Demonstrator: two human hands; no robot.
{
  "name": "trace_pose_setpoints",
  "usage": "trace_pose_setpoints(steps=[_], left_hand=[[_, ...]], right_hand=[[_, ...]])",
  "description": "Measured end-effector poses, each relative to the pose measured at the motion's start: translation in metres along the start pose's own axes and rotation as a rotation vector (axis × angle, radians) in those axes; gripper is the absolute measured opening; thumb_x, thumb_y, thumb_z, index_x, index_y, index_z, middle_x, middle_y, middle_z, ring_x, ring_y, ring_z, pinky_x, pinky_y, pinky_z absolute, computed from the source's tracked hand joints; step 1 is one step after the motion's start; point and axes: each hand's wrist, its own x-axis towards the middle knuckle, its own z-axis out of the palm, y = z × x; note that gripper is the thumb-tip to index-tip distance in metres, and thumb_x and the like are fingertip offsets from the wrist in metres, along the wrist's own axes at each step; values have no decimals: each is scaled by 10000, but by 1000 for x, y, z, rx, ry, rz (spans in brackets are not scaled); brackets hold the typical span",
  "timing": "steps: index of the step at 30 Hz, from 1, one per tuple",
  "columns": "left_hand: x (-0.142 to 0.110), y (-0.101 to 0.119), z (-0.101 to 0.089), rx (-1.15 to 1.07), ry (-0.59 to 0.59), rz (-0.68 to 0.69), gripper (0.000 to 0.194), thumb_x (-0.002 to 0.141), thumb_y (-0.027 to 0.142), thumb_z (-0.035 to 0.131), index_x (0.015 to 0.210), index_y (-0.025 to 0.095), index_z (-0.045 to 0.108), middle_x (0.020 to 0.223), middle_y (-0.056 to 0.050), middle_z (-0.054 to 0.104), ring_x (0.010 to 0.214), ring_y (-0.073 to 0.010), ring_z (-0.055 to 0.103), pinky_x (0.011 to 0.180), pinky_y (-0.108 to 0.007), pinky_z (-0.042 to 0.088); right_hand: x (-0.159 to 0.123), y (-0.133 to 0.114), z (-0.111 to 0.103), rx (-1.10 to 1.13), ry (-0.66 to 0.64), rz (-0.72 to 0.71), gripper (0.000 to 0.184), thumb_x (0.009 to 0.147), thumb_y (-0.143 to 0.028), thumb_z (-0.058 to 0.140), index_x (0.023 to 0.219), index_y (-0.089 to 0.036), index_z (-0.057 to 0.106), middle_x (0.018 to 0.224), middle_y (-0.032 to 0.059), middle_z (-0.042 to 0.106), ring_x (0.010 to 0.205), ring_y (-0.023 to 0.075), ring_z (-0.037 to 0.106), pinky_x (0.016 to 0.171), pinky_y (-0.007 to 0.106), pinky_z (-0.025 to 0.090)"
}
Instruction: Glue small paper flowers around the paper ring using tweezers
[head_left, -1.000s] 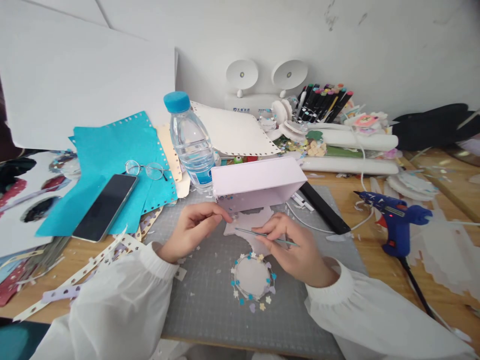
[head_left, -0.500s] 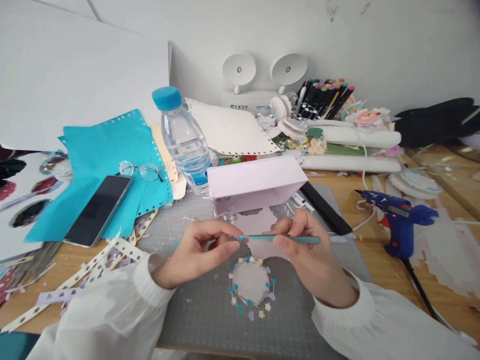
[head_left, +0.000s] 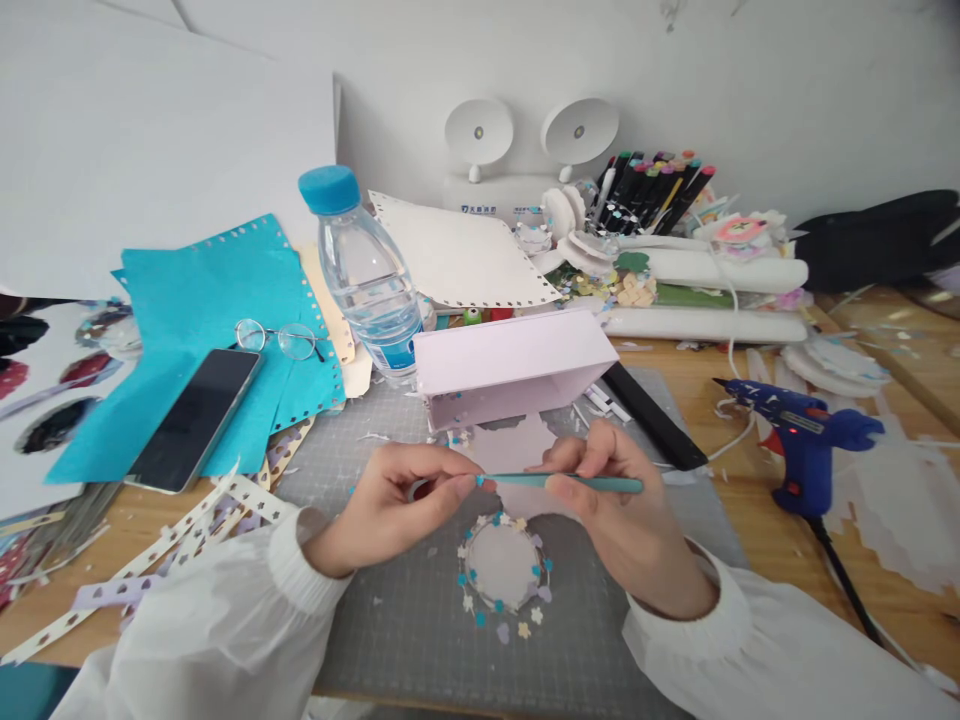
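Wooden tabletop point(head_left: 750, 485) noted below and around the fingers point(head_left: 457, 492), heavily stocked with paper and craft supplies. A grey cutting mat point(head_left: 420, 640) lies directly under both hands. Just beyond the fingers stands an open pale lilac box point(head_left: 517, 355); farther off, to their left, an upright water bottle point(head_left: 364, 270). A blue glue gun point(head_left: 806, 450) with a red light showing is well to the right of the fingers. Left hand point(head_left: 397, 505): thumb and forefinger pressed together on a small item at their tips. Right hand point(head_left: 626, 525): fingers pinching a slim teal tool, apparently tweezers, between thumb and forefinger. Nearer the wearer than the fingers, a round white card point(head_left: 502, 560) lies on the mat, ringed by tiny coloured cut-outs. The tweezers point(head_left: 607, 483) run roughly level from the right fingers, points meeting the left fingertips. Smallest item: a blue paper piece point(head_left: 480, 481), between the left fingertips and the tweezer points; which of the two bears it cannot be told. Recommended, in this inspector's judgement: light pressure, both wrists steady, the piece taken by its edge, the left fingers easing only once the points grip securely.
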Motion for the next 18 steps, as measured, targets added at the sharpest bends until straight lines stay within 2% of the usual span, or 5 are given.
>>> trace_pose_setpoints(steps=[8, 18], left_hand=[[-2, -4, 2, 194, 23, 95, 242, 873, 223, 550, 750, 94, 714, 508, -13, 563, 425, -60, 359, 381, -167, 265], [1, -1, 1, 242, 67, 138, 226, 868, 215, 557, 786, 105, 736, 505, -20, 606, 394, -58, 360, 360, -166, 267]], right_hand=[[-1, -1, 0, -60, 32, -56, 242, 809, -243, 693, 756, -241, 457, 786, -3, 669, 762, 172, 648, 668, 329, 518], [3, -3, -3, -49, 74, -62, 285, 804, -271, 690, 757, -249, 410, 747, -7, 653, 725, 178, 638, 621, 312, 498]])
